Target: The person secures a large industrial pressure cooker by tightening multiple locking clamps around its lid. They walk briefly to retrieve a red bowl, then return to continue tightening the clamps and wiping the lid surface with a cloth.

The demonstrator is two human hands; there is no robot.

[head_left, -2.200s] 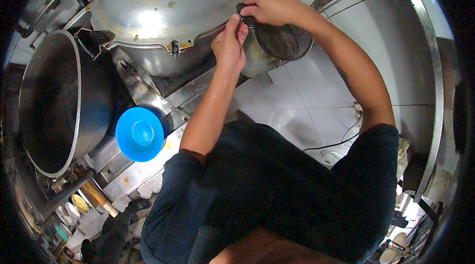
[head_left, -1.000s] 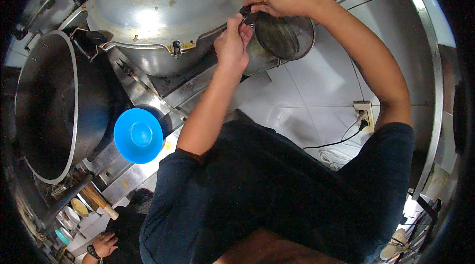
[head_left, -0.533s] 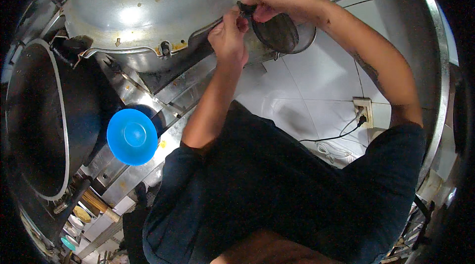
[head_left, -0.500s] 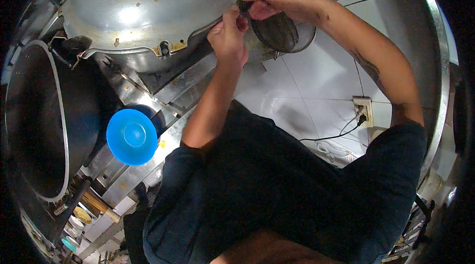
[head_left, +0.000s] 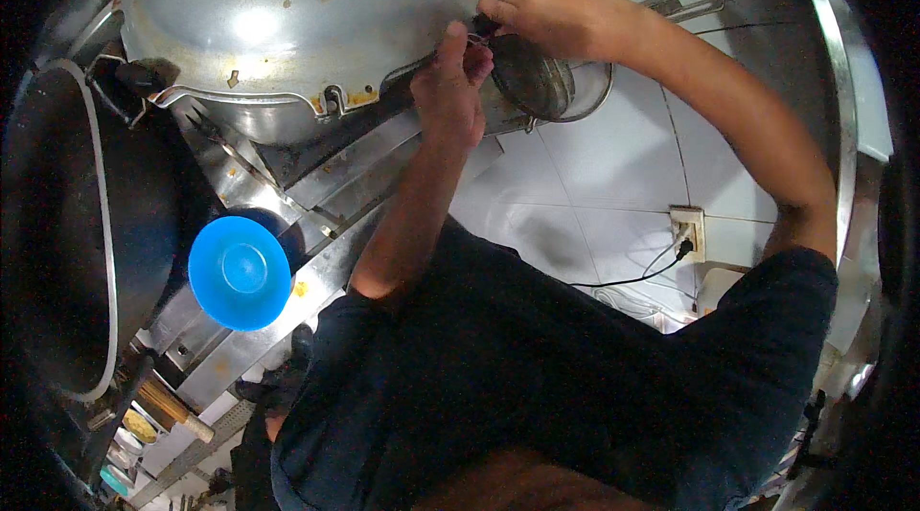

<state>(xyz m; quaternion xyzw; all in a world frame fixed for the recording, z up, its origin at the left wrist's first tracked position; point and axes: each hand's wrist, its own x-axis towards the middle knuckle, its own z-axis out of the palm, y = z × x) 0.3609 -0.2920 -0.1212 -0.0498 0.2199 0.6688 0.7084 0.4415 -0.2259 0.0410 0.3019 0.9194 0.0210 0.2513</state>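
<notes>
White wall tiles (head_left: 613, 176) and steel kitchen gear fill the view. At the far left stands a big dark pot (head_left: 67, 224), and just right of it lies a blue plastic bowl (head_left: 240, 273) on the steel bench (head_left: 316, 272). Further right sits a wide, domed metal lid (head_left: 307, 22), shiny and stained in spots. The left hand (head_left: 450, 90) is closed, its fingers pinching a small dark part at the rim of a round metal strainer (head_left: 546, 85). The right hand (head_left: 551, 18) is curled over the same spot from above. The strainer is held in the air, beside the lid and in front of the tiles, tilted toward the person. I judge a steady grip from both sides is needed, so the rim does not twist.
</notes>
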